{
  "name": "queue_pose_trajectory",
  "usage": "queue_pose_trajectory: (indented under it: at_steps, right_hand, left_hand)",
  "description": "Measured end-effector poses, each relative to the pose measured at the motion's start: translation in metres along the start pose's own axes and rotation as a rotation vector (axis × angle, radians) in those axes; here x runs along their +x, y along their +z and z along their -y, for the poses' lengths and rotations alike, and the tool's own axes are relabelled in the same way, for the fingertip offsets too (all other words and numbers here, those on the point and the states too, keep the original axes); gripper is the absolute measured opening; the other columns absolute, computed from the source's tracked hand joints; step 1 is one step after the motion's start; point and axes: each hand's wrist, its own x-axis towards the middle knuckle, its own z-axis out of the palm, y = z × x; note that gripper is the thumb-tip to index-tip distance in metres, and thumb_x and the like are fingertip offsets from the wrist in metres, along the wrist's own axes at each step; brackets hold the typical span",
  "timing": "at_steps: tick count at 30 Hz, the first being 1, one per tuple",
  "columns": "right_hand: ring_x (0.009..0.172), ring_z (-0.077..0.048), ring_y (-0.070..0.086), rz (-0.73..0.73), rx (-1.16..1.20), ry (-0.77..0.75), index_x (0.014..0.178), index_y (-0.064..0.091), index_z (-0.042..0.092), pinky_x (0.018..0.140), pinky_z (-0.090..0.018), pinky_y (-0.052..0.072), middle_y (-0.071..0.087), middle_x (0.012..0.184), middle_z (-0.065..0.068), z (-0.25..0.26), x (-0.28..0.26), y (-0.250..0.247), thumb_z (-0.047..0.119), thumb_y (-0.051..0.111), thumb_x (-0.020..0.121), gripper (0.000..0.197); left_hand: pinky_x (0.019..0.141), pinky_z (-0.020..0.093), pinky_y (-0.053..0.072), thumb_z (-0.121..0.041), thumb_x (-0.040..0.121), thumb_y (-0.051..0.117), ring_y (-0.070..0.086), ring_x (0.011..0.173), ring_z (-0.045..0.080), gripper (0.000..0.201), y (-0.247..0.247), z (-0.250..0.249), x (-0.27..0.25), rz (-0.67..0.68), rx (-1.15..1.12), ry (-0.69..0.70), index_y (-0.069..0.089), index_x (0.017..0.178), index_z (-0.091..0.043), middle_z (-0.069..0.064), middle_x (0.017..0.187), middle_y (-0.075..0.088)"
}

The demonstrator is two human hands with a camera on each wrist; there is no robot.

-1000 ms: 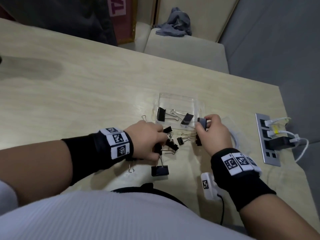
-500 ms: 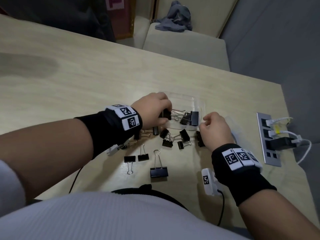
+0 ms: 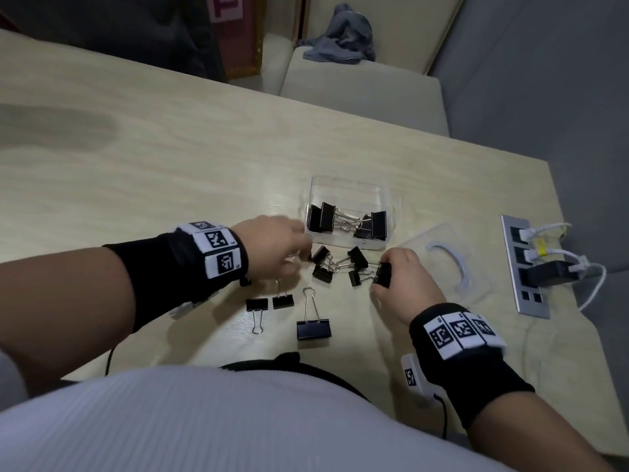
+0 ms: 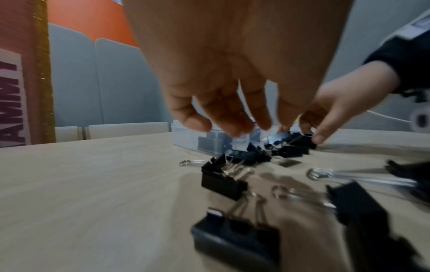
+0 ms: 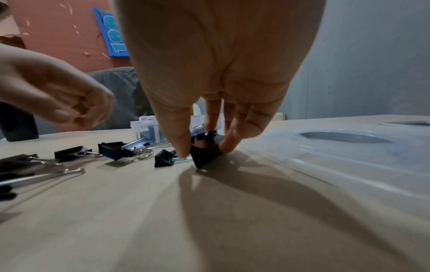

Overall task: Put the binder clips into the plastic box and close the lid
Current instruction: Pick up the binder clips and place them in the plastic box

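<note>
Half a second ago our left hand was up at the plastic box; now it has come back down to the worktop, just left of the loose pile of binder clips. Our right hand has dropped too and pinches a black clip at the right edge of that pile.

From the head view, the box stands open just past the pile, with a few clips inside along its near wall. Its clear lid lies flat to the right, between the box and a silver socket strip. Three more clips lie nearer to us. The far and left parts of the worktop give lots of room; the right edge is close behind the strip.

From the left wrist view, our left hand's fingers hang down, loosely bent, over the clips. We cannot tell if they hold one, as the view is blurry.

From the right wrist view, our right hand's thumb and fingers squeeze the black clip, which touches the worktop. The lid lies just to its right.
</note>
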Motion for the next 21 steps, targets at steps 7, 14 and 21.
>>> queue_pose_trajectory:
  at_steps: [7,14,21]
  right_hand:
    - [0.101,-0.023,0.05,0.004,0.027,-0.021,0.113,0.05,0.022,0.086,-0.038,0.046,0.053,0.111,-0.002,0.0,-0.004,0.0,0.035,0.063,0.076,0.042]
    - [0.093,-0.017,0.053,-0.053,0.244,-0.136,0.098,0.052,0.026,0.082,-0.033,0.045,0.055,0.1,0.002,-0.004,-0.007,-0.012,0.033,0.067,0.074,0.029]
    - [0.087,-0.015,0.059,-0.208,0.45,-0.09,0.097,0.057,0.024,0.067,-0.02,0.041,0.061,0.1,0.001,0.003,0.013,-0.032,0.033,0.07,0.079,0.024]
  left_hand:
    - [0.087,0.043,0.051,-0.051,0.075,0.069,0.055,0.109,0.024,0.061,0.032,-0.008,-0.025,0.344,0.227,0.125,0.043,0.126,-0.031,-0.003,0.122,0.053]
    - [0.079,0.036,0.053,-0.038,0.078,0.058,0.062,0.094,0.025,0.036,0.031,-0.013,-0.02,0.238,0.128,0.047,0.055,0.112,-0.025,-0.003,0.107,0.062]
    - [0.071,0.033,0.049,-0.036,0.082,0.059,0.057,0.082,0.016,0.016,0.008,0.0,-0.009,0.156,-0.092,-0.003,0.057,0.095,-0.027,-0.006,0.093,0.063]
